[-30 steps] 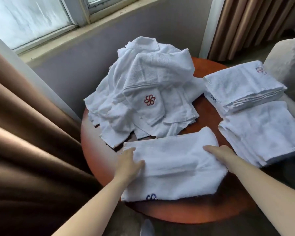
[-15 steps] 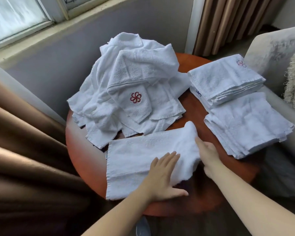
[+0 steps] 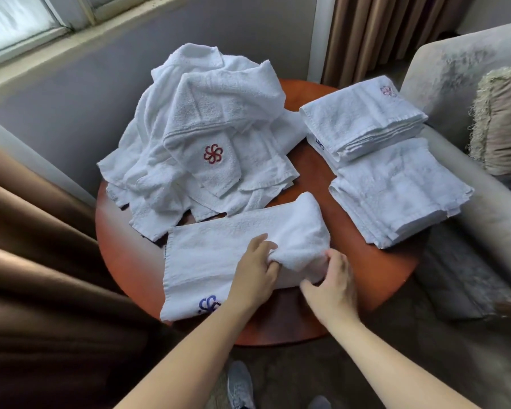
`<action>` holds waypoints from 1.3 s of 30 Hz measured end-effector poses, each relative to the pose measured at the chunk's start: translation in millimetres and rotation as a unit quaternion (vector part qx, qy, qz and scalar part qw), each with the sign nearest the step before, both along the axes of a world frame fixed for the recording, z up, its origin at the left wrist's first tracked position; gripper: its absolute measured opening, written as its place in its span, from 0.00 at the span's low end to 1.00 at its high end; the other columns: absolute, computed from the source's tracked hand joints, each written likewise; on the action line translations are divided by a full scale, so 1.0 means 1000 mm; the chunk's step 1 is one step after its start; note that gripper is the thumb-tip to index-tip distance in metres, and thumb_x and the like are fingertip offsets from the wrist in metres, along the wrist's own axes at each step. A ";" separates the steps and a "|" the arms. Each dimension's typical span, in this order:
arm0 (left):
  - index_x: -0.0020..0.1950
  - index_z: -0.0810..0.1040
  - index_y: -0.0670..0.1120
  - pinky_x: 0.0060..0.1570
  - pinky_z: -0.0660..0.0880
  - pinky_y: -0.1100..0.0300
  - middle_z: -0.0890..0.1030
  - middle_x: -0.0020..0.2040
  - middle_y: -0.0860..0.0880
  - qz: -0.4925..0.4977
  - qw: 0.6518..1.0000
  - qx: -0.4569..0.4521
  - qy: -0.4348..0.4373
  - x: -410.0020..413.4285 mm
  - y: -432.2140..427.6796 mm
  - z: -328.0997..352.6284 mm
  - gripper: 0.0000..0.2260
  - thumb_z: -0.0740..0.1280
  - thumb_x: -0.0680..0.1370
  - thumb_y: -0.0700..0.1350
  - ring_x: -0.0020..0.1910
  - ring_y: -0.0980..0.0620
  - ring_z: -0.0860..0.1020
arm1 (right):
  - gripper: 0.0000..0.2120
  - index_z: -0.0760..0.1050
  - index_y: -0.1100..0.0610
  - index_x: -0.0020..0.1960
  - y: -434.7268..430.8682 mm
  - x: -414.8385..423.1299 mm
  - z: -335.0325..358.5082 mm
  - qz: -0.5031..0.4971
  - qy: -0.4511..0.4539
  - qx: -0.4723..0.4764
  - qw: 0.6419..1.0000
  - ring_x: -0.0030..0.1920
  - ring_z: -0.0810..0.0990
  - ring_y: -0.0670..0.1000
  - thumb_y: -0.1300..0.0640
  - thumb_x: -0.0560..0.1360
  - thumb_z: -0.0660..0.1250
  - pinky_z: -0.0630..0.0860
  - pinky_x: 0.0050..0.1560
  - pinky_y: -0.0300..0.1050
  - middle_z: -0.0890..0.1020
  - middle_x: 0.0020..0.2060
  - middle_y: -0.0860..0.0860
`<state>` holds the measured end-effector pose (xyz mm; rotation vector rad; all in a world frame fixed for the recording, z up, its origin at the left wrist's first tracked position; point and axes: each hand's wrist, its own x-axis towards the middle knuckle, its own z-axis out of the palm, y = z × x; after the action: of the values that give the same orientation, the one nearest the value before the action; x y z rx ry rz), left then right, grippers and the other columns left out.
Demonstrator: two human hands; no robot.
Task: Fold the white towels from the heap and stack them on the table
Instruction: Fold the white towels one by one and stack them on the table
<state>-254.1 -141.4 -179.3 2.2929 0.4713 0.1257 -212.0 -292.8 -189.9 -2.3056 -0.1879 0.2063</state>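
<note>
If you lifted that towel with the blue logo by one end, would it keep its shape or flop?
Probably flop: the towel humps softly at its right end where the left hand and right hand bunch it. It likely won't slide easily; its fluffy pile should drag on the table. Probably light: towels in the heap drape loosely.

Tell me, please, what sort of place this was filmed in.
Probably a hotel room: a heap of white towels bearing an embroidered logo, a round table by a window with heavy brown curtains, and an upholstered armchair.
</note>
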 end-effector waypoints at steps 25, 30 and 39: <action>0.48 0.81 0.46 0.38 0.75 0.52 0.81 0.53 0.47 -0.061 0.976 0.204 -0.050 0.026 -0.026 0.006 0.17 0.63 0.62 0.41 0.39 0.43 0.80 | 0.11 0.73 0.53 0.55 -0.018 0.045 0.001 -0.027 0.078 0.113 0.990 0.53 0.75 0.52 0.65 0.76 0.60 0.67 0.48 0.42 0.77 0.49 0.47; 0.28 0.75 0.47 0.45 0.77 0.47 0.82 0.55 0.49 -0.060 0.966 0.239 -0.076 0.035 -0.039 0.012 0.09 0.60 0.65 0.48 0.45 0.44 0.79 | 0.26 0.69 0.55 0.56 -0.010 0.042 0.002 -0.017 0.003 -0.010 1.000 0.50 0.71 0.52 0.52 0.63 0.76 0.70 0.50 0.48 0.72 0.50 0.50; 0.34 0.79 0.48 0.47 0.78 0.47 0.82 0.50 0.51 -0.075 0.951 0.299 -0.024 0.036 -0.036 0.006 0.08 0.70 0.62 0.52 0.40 0.47 0.80 | 0.10 0.71 0.58 0.50 -0.016 0.047 -0.006 -0.049 -0.073 -0.043 0.995 0.49 0.76 0.61 0.66 0.71 0.63 0.64 0.42 0.46 0.78 0.46 0.55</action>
<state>-218.2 -177.4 -173.4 2.9022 0.2475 0.2793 -165.1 -309.2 -196.1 -2.4092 -0.1411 -0.0049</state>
